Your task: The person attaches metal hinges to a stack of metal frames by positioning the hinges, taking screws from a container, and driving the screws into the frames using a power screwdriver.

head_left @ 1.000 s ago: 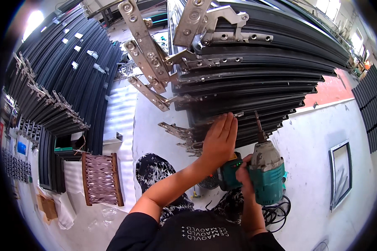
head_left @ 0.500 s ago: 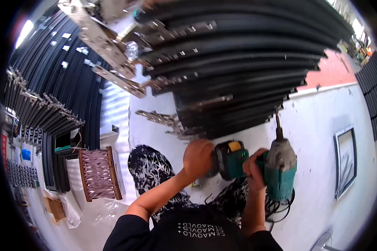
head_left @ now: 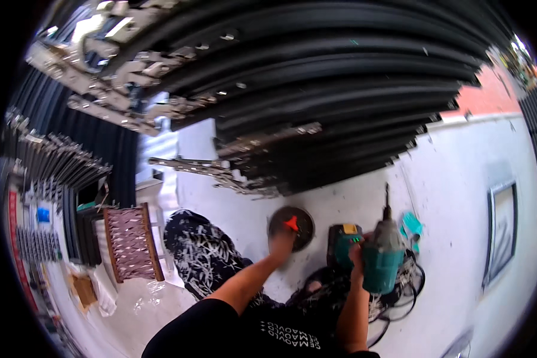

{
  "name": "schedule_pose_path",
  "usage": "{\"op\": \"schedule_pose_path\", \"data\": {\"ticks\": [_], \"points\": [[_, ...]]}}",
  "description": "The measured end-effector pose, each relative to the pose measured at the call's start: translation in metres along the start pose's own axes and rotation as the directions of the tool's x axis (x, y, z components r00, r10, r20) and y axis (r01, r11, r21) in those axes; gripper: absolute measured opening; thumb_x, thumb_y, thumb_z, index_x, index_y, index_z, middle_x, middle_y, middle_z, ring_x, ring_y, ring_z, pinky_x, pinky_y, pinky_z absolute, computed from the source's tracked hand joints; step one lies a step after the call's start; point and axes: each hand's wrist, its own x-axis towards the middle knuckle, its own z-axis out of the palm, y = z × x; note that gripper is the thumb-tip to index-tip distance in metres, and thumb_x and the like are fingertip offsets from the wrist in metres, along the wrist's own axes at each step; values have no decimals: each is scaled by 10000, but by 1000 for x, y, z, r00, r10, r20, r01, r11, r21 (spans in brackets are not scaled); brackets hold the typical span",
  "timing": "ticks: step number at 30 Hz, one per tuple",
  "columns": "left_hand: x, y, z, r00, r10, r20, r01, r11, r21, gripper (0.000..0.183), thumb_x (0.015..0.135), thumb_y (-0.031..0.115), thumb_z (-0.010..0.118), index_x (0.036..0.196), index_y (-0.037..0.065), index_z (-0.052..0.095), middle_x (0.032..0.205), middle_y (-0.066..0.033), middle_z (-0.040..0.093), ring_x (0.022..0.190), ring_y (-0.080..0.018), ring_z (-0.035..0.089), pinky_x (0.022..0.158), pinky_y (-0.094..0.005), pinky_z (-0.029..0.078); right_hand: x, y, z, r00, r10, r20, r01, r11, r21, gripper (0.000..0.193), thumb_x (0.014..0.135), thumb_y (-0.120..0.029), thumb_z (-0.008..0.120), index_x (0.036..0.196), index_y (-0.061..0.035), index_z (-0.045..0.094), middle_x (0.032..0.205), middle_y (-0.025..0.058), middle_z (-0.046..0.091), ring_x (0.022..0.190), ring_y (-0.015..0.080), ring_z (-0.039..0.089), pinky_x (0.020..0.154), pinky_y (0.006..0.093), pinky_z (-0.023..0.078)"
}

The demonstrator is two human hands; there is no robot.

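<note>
From my remote post I note the left hand [head_left: 282, 238] at the near side of a round dark dish [head_left: 308, 233], fingers blurred over it. A red-orange piece [head_left: 291, 223] shows just beyond the fingertips; I cannot tell whether they grip it. The right hand [head_left: 355, 253] is closed round the handle of a drill [head_left: 380, 259], whose long axis runs away from the body, bit forward. The dish lies to the left of the right hand, so the left is nearer. Dark bars [head_left: 316, 161] lie ahead of both hands.
</note>
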Motion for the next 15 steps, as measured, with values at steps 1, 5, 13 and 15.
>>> {"op": "schedule_pose_path", "data": {"ticks": [1,5,13,15], "points": [[0,-5,18,999,3,35,1,994,-112,264,798,162,554,1055,122,596,932,-155,581,828,-348,602,669,-452,514,-2,-2,-2,999,28,-18,-26,990,139,331,916,-241,521,1204,-88,463,1005,69,526,850,166,502,726,295,425],[-2,7,15,997,9,80,3,990,-144,208,865,196,475,991,103,611,871,-176,619,832,-340,618,680,-466,503,10,-42,-9,955,292,45,-215,584,783,283,863,-215,615,1064,-68,480,760,-2,485,558,81,430,499,243,326],[51,-26,6,780,-40,625,536,-474,-699,85,848,146,649,869,69,620,782,-69,636,689,-200,631,582,-273,529,11,-97,-2,986,-38,-163,123,825,551,271,877,-155,568,1100,-32,476,740,7,514,581,95,462,532,235,366],[62,-15,-50,814,173,554,541,-572,-617,81,887,160,624,874,82,605,782,-26,605,694,-120,604,583,-211,522,15,-88,2,979,57,-198,87,755,650,272,878,-149,558,1108,-28,475,725,8,514,582,96,465,538,236,370]]}}
